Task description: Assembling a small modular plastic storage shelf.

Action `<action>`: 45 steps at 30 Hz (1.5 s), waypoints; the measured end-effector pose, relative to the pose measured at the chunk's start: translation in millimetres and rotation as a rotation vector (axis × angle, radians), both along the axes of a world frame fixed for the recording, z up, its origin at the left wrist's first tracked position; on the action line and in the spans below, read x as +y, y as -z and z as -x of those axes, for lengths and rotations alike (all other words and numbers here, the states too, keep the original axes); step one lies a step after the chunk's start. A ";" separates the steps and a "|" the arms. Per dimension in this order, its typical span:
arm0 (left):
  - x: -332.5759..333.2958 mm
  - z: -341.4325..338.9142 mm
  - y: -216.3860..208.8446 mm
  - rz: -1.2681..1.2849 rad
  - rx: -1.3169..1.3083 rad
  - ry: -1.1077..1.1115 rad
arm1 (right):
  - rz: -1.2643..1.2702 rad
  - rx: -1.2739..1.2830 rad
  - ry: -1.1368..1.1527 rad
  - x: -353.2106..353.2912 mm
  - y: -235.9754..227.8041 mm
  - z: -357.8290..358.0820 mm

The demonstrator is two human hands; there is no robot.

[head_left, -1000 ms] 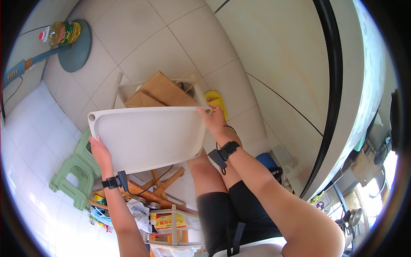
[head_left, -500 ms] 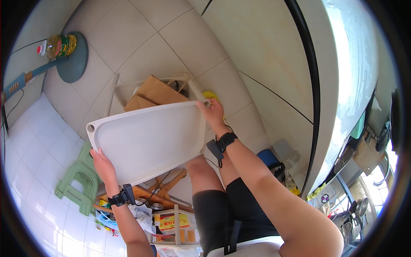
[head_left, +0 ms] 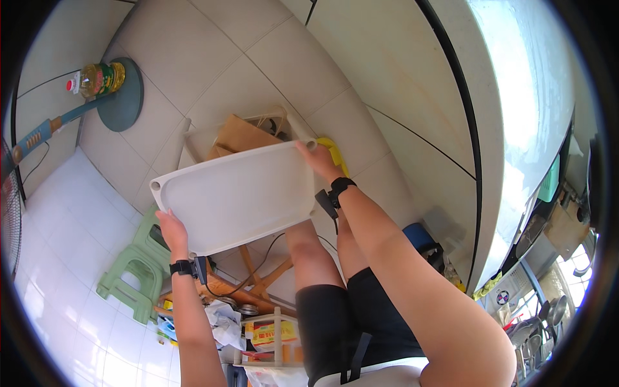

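Head view, looking down. I see a tiled floor [head_left: 271, 71] filling the upper field, with a curved pale wall [head_left: 412, 84] to the right. Held above the floor, well in front of my knees, is a large white rectangular plastic tray [head_left: 235, 197] with a raised rim and rounded corners, tilted so that its right end sits higher. My left hand [head_left: 171, 227] is clamped on the tray's lower left edge, fingers curled over the rim; my right hand [head_left: 316, 161] is closed on the tray's upper right corner. Each wrist carries a black band. Behind the tray, partly hidden by it, stands an open box holding brown cardboard [head_left: 242, 137], and a yellow object [head_left: 333, 155] shows just beside the right hand. A green plastic stool [head_left: 132, 267] stands on the floor at lower left, near wooden sticks [head_left: 255, 284] beneath the tray. At upper left, a round grey base [head_left: 126, 103] has a bottle of yellow oil [head_left: 97, 79] lying at its edge.
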State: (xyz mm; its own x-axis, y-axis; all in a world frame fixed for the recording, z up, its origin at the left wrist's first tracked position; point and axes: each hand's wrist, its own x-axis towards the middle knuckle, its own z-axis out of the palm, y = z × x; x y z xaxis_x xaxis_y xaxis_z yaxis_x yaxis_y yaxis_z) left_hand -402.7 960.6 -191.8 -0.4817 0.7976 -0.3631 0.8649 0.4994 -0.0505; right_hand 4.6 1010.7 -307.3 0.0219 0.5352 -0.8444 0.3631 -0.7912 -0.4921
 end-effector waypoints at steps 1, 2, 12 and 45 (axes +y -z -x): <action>1.6 2.5 8.4 -0.004 -0.001 0.000 | -0.005 0.004 0.006 0.5 2.6 3.1; 5.5 -0.2 22.5 -0.009 -0.011 0.005 | -0.106 -0.009 0.068 -2.6 12.1 -0.8; 29.1 35.3 74.7 -0.107 0.203 0.119 | -0.327 0.011 0.504 -18.9 26.7 40.2; 173.5 -308.8 113.4 0.636 -0.944 -0.274 | -0.473 -0.107 0.023 21.4 -21.1 21.9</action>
